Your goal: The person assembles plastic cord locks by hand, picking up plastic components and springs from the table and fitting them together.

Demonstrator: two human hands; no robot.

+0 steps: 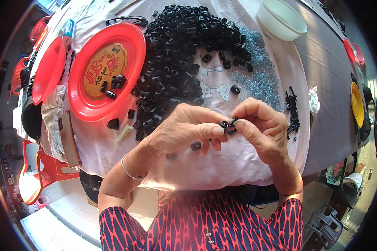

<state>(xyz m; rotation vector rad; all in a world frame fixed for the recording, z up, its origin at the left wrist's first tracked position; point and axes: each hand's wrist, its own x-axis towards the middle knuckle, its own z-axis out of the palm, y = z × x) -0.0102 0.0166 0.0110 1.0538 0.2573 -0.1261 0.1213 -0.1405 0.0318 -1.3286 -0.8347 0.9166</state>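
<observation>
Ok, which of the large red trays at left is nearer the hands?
The red tray with the orange-yellow printed centre, where a few black plastic parts lie; the other red tray is farther left.

Left hand point(182, 125) and right hand point(262, 127) pinched small black parts point(225, 124) over pale pink cloth point(222, 171). Heap of black pieces point(167, 75) lay beyond; red tray point(135, 48) lay left of it.

Near cloth point(222, 169) offers passage; the black heap point(171, 62) (broad) blocks ahead, the red tray point(92, 113) left.
</observation>
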